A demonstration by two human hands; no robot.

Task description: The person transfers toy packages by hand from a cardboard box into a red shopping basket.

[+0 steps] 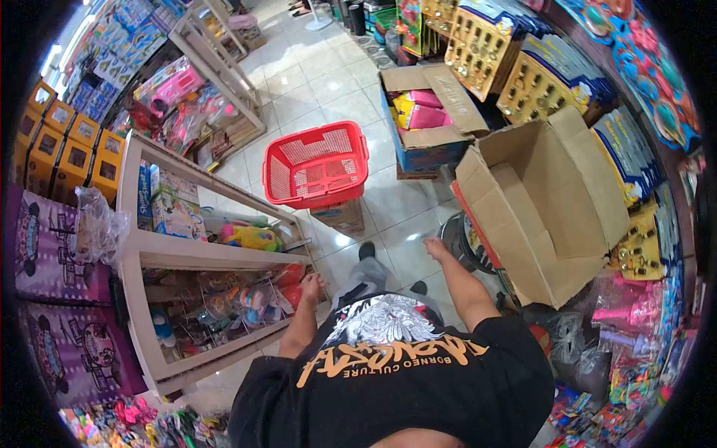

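My left hand (311,287) hangs beside the white shelf unit (134,257), its fingers curled in with nothing visible in them. On the other side, my right hand (435,249) is held out with fingers loosely apart, holding nothing. It is nearest to a dark round tub (457,239), partly hidden under a large open cardboard box (549,201). Ahead of me on the tiled floor, a red plastic basket (317,164) rests on a small carton (340,216). Neither hand touches the basket.
A blue-sided carton (426,158) holding pink and yellow packets stands beyond the large box. Carded goods (553,86) line the right side. Yellow boxes (71,142) and purple packages (63,246) are stacked at left. Tiled floor (314,89) runs ahead between the shelves.
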